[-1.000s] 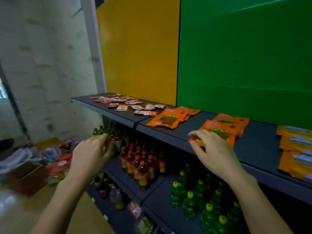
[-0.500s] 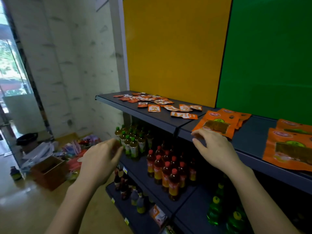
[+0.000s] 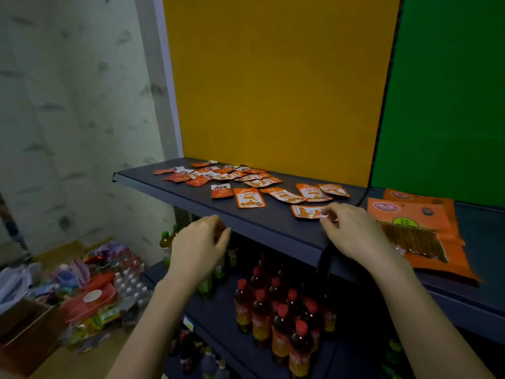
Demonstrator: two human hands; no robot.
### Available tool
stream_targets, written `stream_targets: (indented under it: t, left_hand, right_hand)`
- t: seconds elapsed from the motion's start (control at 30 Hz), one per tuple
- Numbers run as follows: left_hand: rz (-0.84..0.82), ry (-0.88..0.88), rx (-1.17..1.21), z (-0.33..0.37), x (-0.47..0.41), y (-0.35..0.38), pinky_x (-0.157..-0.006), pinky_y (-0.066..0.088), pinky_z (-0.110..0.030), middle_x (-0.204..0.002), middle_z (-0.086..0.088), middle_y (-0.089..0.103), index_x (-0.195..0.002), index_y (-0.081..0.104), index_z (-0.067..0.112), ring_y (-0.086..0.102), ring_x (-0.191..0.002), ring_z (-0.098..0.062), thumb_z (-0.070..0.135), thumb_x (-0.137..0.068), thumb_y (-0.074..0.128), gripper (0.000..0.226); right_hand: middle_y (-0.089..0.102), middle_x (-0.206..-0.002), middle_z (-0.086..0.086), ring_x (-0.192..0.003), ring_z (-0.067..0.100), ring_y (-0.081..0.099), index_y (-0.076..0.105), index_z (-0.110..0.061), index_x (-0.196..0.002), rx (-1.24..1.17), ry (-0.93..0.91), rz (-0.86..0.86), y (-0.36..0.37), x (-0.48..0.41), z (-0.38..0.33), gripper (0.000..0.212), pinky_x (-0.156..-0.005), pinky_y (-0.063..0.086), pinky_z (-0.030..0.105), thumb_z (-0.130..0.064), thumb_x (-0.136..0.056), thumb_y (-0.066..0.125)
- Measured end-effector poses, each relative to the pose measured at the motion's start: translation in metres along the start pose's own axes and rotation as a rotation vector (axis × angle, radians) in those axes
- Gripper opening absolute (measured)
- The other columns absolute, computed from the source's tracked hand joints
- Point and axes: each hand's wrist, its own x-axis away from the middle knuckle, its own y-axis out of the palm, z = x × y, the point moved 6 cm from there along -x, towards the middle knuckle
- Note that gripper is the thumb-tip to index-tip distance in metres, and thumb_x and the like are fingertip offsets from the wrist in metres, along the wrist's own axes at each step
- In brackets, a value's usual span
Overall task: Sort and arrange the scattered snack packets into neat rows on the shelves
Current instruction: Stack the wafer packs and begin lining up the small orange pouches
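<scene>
Right hand (image 3: pixel 352 233) pinches packet (image 3: pixel 306 212), long axis left-right; left hand (image 3: pixel 199 247) idle.

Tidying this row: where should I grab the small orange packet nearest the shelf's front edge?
Pinch its right end, coming from the front right. The small orange packet lies flat, long side across the shelf, so only edges offer purchase; that end is beside the right hand.
</scene>
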Motion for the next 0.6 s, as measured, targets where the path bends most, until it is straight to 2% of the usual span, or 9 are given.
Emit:
stream_targets:
  t: [0.07,0.13,0.23,0.33,0.47,0.6]
  left_hand:
    - [0.001,-0.023,0.026,-0.008,-0.018,0.013,-0.062,0.037,-0.026,-0.095,0.0,0.065,-0.095,0.06,0.015,0.06,-0.089,-0.02,0.038,-0.093,0.046,0.026]
    - [-0.029,-0.036,0.065,-0.015,-0.036,0.029,-0.064,0.041,-0.03,-0.094,-0.002,0.064,-0.092,0.059,0.013,0.06,-0.091,-0.023,0.037,-0.092,0.048,0.026]
    - [-0.096,-0.061,0.073,-0.022,-0.068,0.053,-0.072,0.045,-0.035,-0.099,-0.005,0.064,-0.094,0.059,0.011,0.059,-0.095,-0.027,0.038,-0.092,0.048,0.029]
    - [-0.122,-0.068,0.078,-0.025,-0.099,0.072,-0.07,0.044,-0.036,-0.102,-0.008,0.064,-0.095,0.058,0.01,0.058,-0.096,-0.029,0.04,-0.092,0.047,0.032]
    - [-0.195,-0.033,-0.04,-0.024,-0.131,0.095,-0.078,0.048,-0.038,-0.111,-0.013,0.063,-0.107,0.058,0.006,0.057,-0.106,-0.03,0.05,-0.091,0.042,0.05]
    - [-0.244,0.001,-0.025,-0.021,-0.153,0.112,-0.083,0.047,-0.037,-0.119,-0.015,0.06,-0.114,0.053,0.004,0.055,-0.112,-0.031,0.061,-0.087,0.04,0.064]
  right_hand:
    - [0.059,-0.121,0.006,-0.112,0.03,0.053,0.055,-0.018,-0.12,0.03,0.06,-0.028,0.009,-0.014,0.002,0.032,-0.087,0.043,0.037,-0.032,-0.095,0.042]
    - [0.056,-0.121,0.009,-0.114,0.032,0.052,0.053,-0.016,-0.121,0.09,0.105,-0.078,0.018,-0.024,0.003,0.034,-0.088,0.043,0.038,-0.035,-0.095,0.04]
    - [0.052,-0.122,0.011,-0.115,0.033,0.051,0.051,-0.014,-0.122,0.152,0.161,-0.103,0.027,-0.035,0.002,0.039,-0.091,0.042,0.039,-0.038,-0.096,0.037]
    - [0.048,-0.125,0.012,-0.118,0.034,0.049,0.05,-0.013,-0.125,0.182,0.232,-0.086,0.031,-0.042,0.0,0.043,-0.092,0.042,0.04,-0.041,-0.096,0.035]
    - [0.046,-0.127,0.013,-0.118,0.035,0.048,0.05,-0.015,-0.128,0.221,0.34,-0.093,0.037,-0.051,-0.005,0.048,-0.091,0.043,0.04,-0.047,-0.095,0.034]
    - [0.042,-0.134,0.014,-0.122,0.036,0.046,0.049,-0.014,-0.128,0.258,0.469,-0.082,0.039,-0.064,-0.009,0.056,-0.094,0.042,0.042,-0.054,-0.094,0.031]
